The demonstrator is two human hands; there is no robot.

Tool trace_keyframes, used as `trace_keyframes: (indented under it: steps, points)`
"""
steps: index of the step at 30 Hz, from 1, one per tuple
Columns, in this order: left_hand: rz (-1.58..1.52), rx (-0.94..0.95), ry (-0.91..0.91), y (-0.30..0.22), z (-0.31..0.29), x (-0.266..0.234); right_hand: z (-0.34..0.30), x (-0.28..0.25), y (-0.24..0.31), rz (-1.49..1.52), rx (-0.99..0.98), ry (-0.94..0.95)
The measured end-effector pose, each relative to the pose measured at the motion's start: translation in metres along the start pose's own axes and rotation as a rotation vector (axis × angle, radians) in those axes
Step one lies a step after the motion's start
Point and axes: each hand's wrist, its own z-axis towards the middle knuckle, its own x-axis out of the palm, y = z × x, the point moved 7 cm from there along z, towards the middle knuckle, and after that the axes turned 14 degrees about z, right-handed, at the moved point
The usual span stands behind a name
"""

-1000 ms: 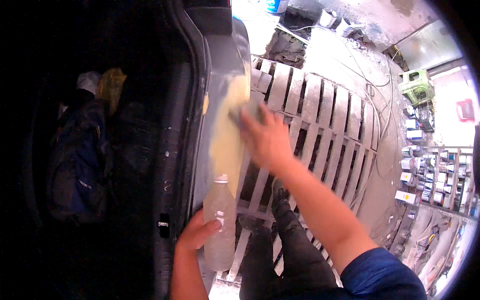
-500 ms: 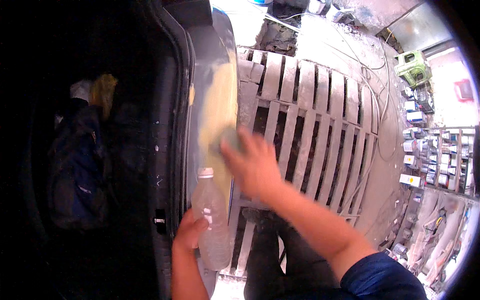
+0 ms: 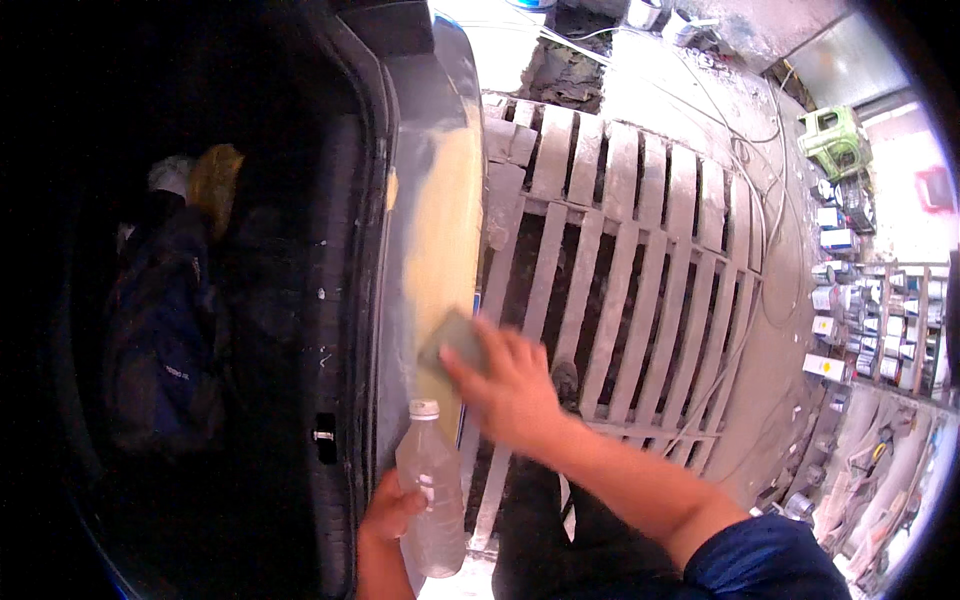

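Observation:
My right hand is closed on a grey-green sanding pad, pressed against the car's rear panel. That panel is grey, with a long patch of yellowish body filler along it. The pad lies over the near part of the patch. Nearer to me, my left hand grips a clear plastic bottle with a whitish cap, held slightly tilted over the near end of the panel. Its fingers are partly hidden behind the bottle.
Left of the panel is the dark open trunk, with a dark blue bag and a yellow bag inside. Wooden slats with gaps cover the floor to the right. Cables, a green stool and shelved cans stand farther right.
My right hand and the sanding pad have slid toward me along the filler patch. The bottle in my left hand has also come nearer to me. The view has shifted slightly.

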Motion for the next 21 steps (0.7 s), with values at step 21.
trace_keyframes:
  steps: [21]
  points:
    - [-0.038, 0.034, 0.18, -0.004, 0.004, -0.002, 0.109, -0.03, -0.025, -0.087, -0.008, -0.289]
